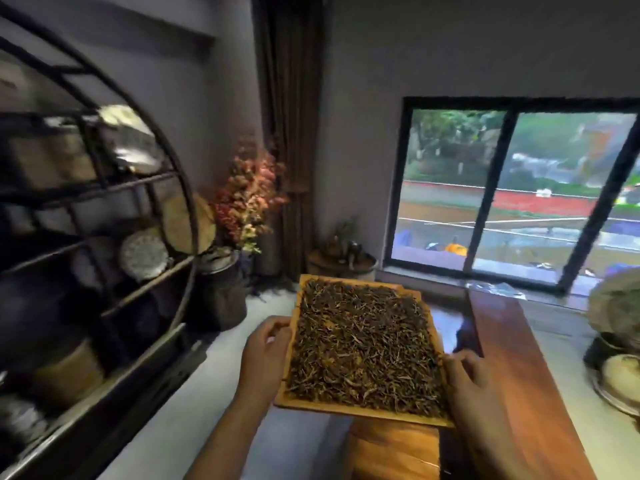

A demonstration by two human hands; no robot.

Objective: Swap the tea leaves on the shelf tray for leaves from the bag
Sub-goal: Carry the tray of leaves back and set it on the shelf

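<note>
**Full tray, loose load**

The left hand (265,355) and right hand (472,379) grip the long edges of the wooden tray (360,412), carried in mid-air between shelf (104,237) and desk (512,358). The tray looks stiff and light; the tea leaves (363,344) look loose and would spill, so keep it level.

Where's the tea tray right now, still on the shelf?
No, in the head view the tray sits low in the centre, held off the shelf between the left hand and right hand, beside the wooden table.

My left hand (265,355) and right hand (472,379) are bare, no rings or watch showing; both forearms are uncovered, no sleeves in view.
</note>
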